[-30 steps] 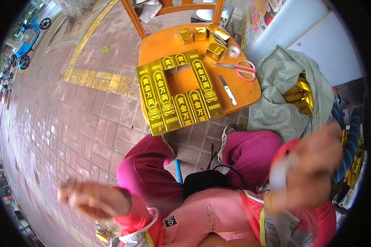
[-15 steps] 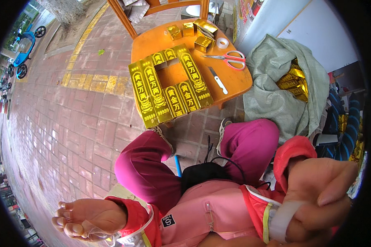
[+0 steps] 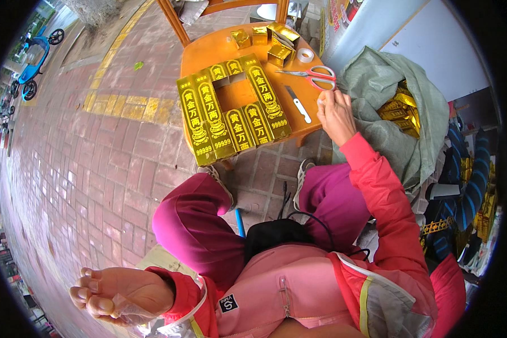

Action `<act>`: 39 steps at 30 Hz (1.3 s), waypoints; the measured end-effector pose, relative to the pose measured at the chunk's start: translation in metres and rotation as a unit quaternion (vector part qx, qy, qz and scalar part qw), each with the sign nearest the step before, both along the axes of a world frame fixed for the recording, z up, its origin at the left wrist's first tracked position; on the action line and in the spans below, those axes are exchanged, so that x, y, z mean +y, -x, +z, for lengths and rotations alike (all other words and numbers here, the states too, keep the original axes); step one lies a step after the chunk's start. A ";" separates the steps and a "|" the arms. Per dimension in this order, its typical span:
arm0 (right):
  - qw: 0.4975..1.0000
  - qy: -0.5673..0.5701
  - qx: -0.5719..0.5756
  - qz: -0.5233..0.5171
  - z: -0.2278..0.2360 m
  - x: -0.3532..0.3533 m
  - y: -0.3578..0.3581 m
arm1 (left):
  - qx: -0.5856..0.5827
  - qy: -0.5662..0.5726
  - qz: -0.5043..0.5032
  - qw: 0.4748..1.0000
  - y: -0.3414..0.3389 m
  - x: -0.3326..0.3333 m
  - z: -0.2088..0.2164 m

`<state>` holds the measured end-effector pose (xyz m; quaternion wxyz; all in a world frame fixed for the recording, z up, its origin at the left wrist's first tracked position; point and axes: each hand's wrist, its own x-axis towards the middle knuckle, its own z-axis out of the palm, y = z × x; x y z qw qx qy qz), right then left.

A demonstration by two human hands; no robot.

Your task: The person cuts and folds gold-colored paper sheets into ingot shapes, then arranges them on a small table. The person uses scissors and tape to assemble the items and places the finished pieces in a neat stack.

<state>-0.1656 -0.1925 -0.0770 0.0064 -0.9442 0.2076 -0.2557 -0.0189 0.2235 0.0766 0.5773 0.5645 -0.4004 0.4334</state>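
My left hand is at the lower left, palm up with the fingers curled, and a strip of clear tape is at its thumb and fingertips. My right hand reaches to the right edge of the wooden chair seat, its fingers bunched by the red-handled scissors; whatever they pinch is hidden. Left of it lies a white-handled knife. A rectangular frame of gold printed boxes, joined around an open middle, rests on the seat's front part.
Small gold boxes and a roll of tape sit at the back of the seat. A grey-green woven sack with gold packets stands at the right. Brick paving spreads left; a blue scooter is parked far off.
My right hand has swung from the lower right, where a translucent strip showed at it, forward to the seat's edge by the scissors. The left hand stays nearly in place with its tape.
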 end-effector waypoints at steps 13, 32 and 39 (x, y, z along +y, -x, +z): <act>0.763 -0.447 -0.199 0.422 0.183 0.132 0.016 | 0.020 0.025 0.001 0.999 0.001 -0.015 -0.003; 0.551 -0.775 -0.193 0.239 0.144 0.125 -0.021 | 0.201 -0.234 0.039 0.950 -0.027 -0.064 -0.020; 0.798 -0.510 -0.318 0.054 0.069 0.057 -0.123 | 0.265 -0.329 -0.019 0.906 -0.121 -0.145 -0.078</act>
